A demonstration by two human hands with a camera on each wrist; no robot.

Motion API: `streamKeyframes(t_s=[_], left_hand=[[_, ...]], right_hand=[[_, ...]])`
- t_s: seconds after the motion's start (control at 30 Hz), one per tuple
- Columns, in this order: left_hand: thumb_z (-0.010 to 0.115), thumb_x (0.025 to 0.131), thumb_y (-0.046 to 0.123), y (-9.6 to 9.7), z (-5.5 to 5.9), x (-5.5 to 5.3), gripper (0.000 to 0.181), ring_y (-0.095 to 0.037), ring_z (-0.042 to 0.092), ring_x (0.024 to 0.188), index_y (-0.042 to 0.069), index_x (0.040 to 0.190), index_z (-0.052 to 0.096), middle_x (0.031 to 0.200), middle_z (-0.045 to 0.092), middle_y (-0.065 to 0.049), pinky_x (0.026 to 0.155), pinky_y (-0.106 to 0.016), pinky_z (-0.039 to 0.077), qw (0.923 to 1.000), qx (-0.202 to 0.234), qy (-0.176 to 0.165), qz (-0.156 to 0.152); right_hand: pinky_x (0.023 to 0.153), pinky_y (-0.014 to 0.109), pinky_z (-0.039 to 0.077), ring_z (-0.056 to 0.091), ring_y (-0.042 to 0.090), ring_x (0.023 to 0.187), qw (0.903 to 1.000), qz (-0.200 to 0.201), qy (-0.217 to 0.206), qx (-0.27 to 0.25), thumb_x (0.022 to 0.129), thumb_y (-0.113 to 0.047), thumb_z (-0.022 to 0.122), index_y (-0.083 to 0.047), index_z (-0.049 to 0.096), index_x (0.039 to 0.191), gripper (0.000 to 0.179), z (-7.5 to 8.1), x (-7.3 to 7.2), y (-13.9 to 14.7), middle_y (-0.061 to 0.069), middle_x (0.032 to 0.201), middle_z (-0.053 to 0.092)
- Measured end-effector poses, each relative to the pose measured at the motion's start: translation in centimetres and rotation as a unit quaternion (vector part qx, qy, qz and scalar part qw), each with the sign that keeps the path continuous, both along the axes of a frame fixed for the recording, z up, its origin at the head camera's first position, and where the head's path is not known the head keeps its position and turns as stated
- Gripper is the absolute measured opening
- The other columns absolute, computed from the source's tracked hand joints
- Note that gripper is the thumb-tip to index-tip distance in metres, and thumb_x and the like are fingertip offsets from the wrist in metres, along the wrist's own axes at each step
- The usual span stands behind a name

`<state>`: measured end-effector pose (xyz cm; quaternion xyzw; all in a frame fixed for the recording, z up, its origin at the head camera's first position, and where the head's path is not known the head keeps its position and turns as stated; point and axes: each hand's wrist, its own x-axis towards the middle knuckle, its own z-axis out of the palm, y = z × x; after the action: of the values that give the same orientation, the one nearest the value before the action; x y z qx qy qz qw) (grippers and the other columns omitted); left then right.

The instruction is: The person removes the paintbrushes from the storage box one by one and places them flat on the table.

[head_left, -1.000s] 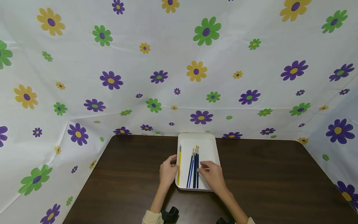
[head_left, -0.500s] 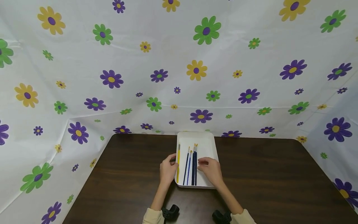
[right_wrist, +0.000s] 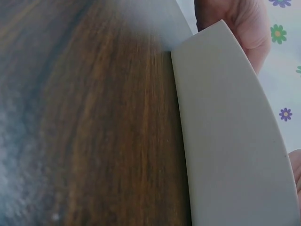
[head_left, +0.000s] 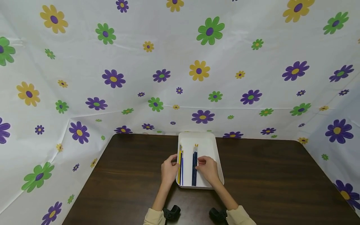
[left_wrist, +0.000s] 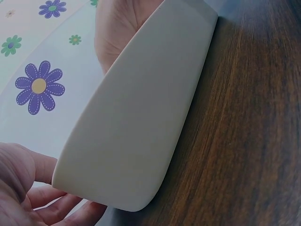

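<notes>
A white tray (head_left: 207, 147) holds several paintbrushes. By its left wall lie a yellow paintbrush (head_left: 179, 168) and two blue paintbrushes (head_left: 182, 172) side by side. Dark navy paintbrushes (head_left: 194, 170) form a close group near the middle. My left hand (head_left: 169, 171) holds the tray's left side, with its thumb at the rim (left_wrist: 63, 150) in the left wrist view. Over the tray, my right hand (head_left: 208, 170) has bent fingers just right of the navy group; its fingertips touch or nearly touch these brushes. In the right wrist view the tray's wall hides those fingertips.
The tray stands on a dark wooden table (head_left: 261, 178). Behind the table and at its sides hangs a white cloth (head_left: 168, 56) with printed flowers. Black wrist-worn devices (head_left: 171, 212) sit below both hands.
The two blue paintbrushes have shifted left, from near the navy group to beside the yellow one. My right hand and the navy paintbrushes have moved slightly left. My left hand stays at the rim.
</notes>
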<state>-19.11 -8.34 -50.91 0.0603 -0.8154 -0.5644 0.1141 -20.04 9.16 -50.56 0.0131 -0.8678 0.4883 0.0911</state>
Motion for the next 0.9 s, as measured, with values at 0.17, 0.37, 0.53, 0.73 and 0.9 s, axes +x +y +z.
streamKeyframes(t_s=[0.17, 0.37, 0.53, 0.73, 0.9], left_hand=[[0.067, 0.084, -0.007, -0.1, 0.1, 0.1, 0.038, -0.031, 0.075, 0.091, -0.003, 0.122, 0.073, 0.118, 0.073, -0.02, 0.074, -0.046, 0.06, 1.0, 0.004, -0.001, 0.002], [0.067, 0.084, -0.006, -0.1, 0.0, 0.1, 0.038, -0.029, 0.076, 0.09, -0.001, 0.122, 0.074, 0.118, 0.073, -0.019, 0.074, -0.046, 0.06, 1.0, 0.0, -0.001, 0.003], [0.067, 0.083, -0.007, -0.1, 0.2, 0.0, 0.039, -0.029, 0.075, 0.09, -0.001, 0.121, 0.074, 0.117, 0.074, -0.018, 0.074, -0.046, 0.059, 1.0, -0.002, 0.0, 0.009], [0.067, 0.084, -0.005, -0.1, 0.2, -0.1, 0.039, -0.028, 0.075, 0.09, 0.0, 0.122, 0.074, 0.116, 0.075, -0.017, 0.075, -0.045, 0.059, 0.9999, -0.008, -0.006, 0.011], [0.067, 0.085, -0.004, 0.1, 0.1, 0.0, 0.038, -0.027, 0.075, 0.089, 0.001, 0.122, 0.074, 0.116, 0.075, -0.017, 0.075, -0.046, 0.058, 0.9999, -0.009, -0.011, 0.008]], right_hand=[[0.076, 0.041, 0.06, 0.073, 0.032, 0.083, 0.9999, -0.003, -0.005, -0.009, 0.071, 0.013, 0.082, 0.01, 0.073, 0.097, 0.028, -0.3, -0.4, -0.4, 0.018, 0.088, 0.074], [0.076, 0.042, 0.06, 0.073, 0.032, 0.084, 0.9998, -0.01, -0.006, -0.018, 0.072, 0.011, 0.082, 0.011, 0.072, 0.097, 0.027, -0.5, -0.9, -1.0, 0.018, 0.087, 0.074], [0.075, 0.041, 0.06, 0.074, 0.031, 0.081, 0.9996, -0.025, 0.0, -0.013, 0.071, 0.011, 0.083, 0.01, 0.072, 0.095, 0.026, -0.6, -1.3, -1.5, 0.018, 0.085, 0.074], [0.073, 0.041, 0.06, 0.072, 0.029, 0.079, 0.9994, -0.034, 0.009, 0.006, 0.072, 0.013, 0.079, 0.009, 0.072, 0.092, 0.02, -0.7, -1.4, -1.7, 0.017, 0.083, 0.073], [0.07, 0.04, 0.06, 0.073, 0.03, 0.077, 0.9987, -0.047, 0.014, 0.011, 0.073, 0.016, 0.07, 0.009, 0.073, 0.089, 0.017, -0.6, -1.1, -1.5, 0.016, 0.081, 0.073]])
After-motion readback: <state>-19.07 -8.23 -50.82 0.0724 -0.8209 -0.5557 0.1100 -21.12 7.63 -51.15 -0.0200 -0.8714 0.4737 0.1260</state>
